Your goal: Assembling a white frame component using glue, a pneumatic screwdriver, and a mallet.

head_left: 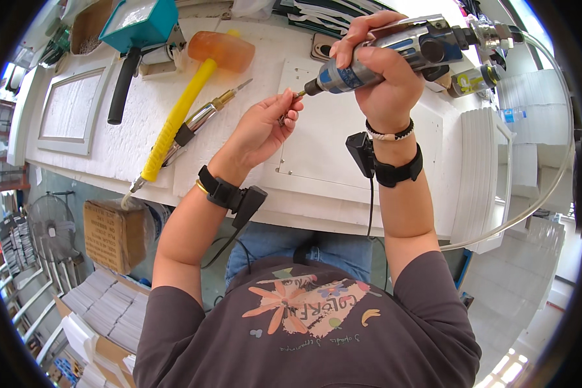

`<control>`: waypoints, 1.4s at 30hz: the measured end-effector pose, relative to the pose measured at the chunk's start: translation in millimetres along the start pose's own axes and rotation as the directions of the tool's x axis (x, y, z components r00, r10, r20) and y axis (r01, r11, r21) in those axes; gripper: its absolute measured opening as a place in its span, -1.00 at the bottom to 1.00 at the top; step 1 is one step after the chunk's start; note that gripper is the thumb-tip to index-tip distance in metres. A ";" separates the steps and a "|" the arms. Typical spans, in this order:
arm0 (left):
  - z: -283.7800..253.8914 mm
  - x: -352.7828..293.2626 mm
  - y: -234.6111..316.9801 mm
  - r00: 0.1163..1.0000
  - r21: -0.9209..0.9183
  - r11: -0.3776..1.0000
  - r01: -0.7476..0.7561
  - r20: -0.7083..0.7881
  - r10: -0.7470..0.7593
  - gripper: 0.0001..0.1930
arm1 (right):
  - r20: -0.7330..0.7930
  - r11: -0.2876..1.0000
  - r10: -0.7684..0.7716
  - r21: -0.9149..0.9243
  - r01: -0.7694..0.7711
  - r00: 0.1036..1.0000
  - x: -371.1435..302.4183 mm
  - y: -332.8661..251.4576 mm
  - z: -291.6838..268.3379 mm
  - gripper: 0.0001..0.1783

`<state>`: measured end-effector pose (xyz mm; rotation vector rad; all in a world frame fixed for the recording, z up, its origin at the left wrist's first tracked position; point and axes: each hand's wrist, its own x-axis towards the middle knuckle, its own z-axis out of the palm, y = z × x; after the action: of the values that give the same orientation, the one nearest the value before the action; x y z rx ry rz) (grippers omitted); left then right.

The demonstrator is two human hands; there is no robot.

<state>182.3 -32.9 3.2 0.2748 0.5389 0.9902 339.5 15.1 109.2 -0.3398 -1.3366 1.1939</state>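
Note:
My right hand (389,81) is wrapped round a silver-and-blue air screwdriver (346,76), held level above the table with its bit pointing left. An air hose (566,139) runs off its back end. My left hand (264,129) is closed in a pinch right at the bit's tip. Small dark metal bits show between those fingers, too small to name. Below both hands lies a flat white panel (355,145) with small holes and fittings near its edges.
Left of my hands lie a second air screwdriver (200,119) and a yellow-handled mallet (180,119) with an orange head. Beyond them are a teal box-shaped tool (139,26) and a white frame (74,110). White panels (475,174) are stacked at right. A carton (115,236) stands lower left.

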 end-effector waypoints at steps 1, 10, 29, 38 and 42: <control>0.2 -0.5 -0.2 1.000 0.002 1.000 0.003 0.000 -0.003 -0.77 | 0.010 1.000 -0.004 -0.008 0.004 1.000 -0.8 0.6 -1.7 -0.68; -3.0 -1.1 0.4 1.000 0.007 1.000 -0.008 0.026 0.008 -0.81 | -0.139 0.995 0.007 0.095 0.006 0.990 -10.8 -2.4 0.8 -0.77; 20.9 -31.5 -10.5 0.979 0.183 0.978 0.102 -0.195 -0.066 -0.75 | -0.206 0.988 0.016 -0.147 -0.048 0.978 27.8 50.6 -29.6 -0.79; 17.9 -38.9 -10.2 0.985 0.099 0.986 0.133 -0.120 -0.121 -0.72 | -0.163 0.961 0.006 -0.271 -0.050 0.987 34.1 52.0 -26.2 -0.86; 12.1 -38.0 -11.9 0.984 0.076 0.986 0.150 -0.109 -0.141 -0.72 | -0.143 0.959 -0.003 -0.280 -0.038 0.990 34.3 58.9 -28.2 -0.87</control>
<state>180.9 -71.2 19.5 0.2557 0.6868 0.8444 329.4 79.3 74.3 -0.6320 -1.3815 0.9733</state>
